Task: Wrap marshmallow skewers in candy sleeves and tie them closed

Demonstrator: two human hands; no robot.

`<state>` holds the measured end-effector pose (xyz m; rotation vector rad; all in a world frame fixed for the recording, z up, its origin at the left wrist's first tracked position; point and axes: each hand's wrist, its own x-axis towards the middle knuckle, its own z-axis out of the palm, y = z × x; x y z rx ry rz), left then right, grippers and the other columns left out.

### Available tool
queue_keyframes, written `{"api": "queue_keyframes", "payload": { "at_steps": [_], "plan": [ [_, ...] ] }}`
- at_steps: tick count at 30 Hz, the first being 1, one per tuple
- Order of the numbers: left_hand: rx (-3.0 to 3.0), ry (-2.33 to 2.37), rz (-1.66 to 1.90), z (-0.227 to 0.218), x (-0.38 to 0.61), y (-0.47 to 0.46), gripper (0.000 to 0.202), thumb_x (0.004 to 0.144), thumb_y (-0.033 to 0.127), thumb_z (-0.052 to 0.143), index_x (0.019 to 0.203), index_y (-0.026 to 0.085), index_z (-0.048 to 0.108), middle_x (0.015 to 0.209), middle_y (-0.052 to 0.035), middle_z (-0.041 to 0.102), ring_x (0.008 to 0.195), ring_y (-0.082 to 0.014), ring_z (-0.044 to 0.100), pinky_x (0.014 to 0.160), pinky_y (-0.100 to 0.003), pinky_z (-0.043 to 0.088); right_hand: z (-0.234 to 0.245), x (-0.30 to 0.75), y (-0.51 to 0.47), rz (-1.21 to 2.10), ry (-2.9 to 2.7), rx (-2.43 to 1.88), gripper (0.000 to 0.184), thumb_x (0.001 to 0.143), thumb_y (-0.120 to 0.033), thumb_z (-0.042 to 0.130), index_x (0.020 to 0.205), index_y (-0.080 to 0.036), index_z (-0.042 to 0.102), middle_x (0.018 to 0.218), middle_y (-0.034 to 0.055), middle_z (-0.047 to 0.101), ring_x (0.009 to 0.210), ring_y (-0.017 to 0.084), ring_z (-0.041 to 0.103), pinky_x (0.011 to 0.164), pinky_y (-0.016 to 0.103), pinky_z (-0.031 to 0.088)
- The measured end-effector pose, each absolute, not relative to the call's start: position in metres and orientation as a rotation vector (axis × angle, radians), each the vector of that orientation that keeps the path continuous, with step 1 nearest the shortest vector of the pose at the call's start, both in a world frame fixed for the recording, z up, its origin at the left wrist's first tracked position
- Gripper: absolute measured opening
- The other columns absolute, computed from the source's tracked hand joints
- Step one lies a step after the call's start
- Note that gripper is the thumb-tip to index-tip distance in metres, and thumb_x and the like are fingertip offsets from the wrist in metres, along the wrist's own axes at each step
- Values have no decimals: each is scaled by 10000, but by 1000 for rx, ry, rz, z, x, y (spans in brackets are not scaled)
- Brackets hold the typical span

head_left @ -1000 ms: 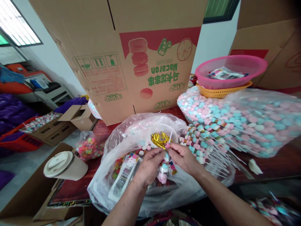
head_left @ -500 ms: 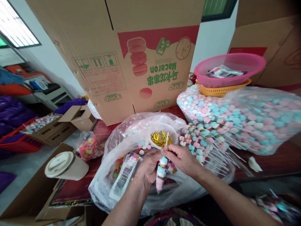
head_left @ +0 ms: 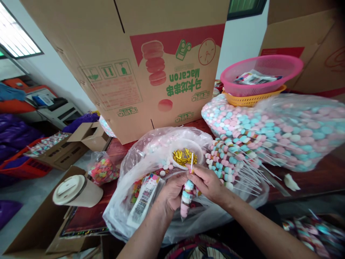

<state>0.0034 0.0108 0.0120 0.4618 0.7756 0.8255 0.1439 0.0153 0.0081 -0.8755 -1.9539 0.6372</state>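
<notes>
Between my hands a wrapped marshmallow skewer (head_left: 185,202) in pink, white, blue and brown hangs with its white stick pointing up. My left hand (head_left: 172,192) is closed around the upper part of the wrapper. At the wrapper's neck, by the base of the stick, the fingers of my right hand (head_left: 206,181) are pinched; a twist tie there is mostly hidden. Just beyond stands a white bowl (head_left: 199,153) holding gold twist ties (head_left: 183,158). Printed wrappers (head_left: 144,199) lie in a stack left of my left hand, on a clear plastic sheet (head_left: 114,210).
Unwrapped marshmallow skewers (head_left: 223,162) are piled at right, before a big bag of marshmallows (head_left: 304,129). A pink basket (head_left: 226,77) sits on a yellow one (head_left: 242,100). A large carton (head_left: 107,86) stands behind. A lidded cup (head_left: 81,192) and a candy bag (head_left: 104,171) are at left.
The view has shifted slightly. Both hands keep hold of the wrapped skewer, and the right fingers have turned a little at its neck.
</notes>
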Motion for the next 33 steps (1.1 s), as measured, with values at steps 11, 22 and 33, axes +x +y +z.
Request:
{"api": "queue_keyframes", "payload": {
  "at_steps": [11,22,33],
  "plan": [
    [481,940,1036,11,7,12,388,465,317,887,688,109,647,519,17,596,446,-84,499,465,-207,380,8,136,14,974,-1707,-1114,208,893,-322,454,929,-168,589,633,-24,517,586,119,493,567,239,416],
    [610,997,877,17,4,28,323,459,296,821,554,133,560,459,31,540,401,-85,464,448,-218,371,10,141,14,1074,-1819,-1215,476,837,-227,484,1303,-131,471,622,-26,589,568,129,542,537,233,444],
    [978,1227,1404,6,13,21,273,706,402,666,616,168,558,571,40,538,578,-102,478,636,-234,422,18,120,6,177,-2376,-1518,274,860,-42,388,993,-110,618,870,106,688,805,207,656,709,288,486]
  ]
}}
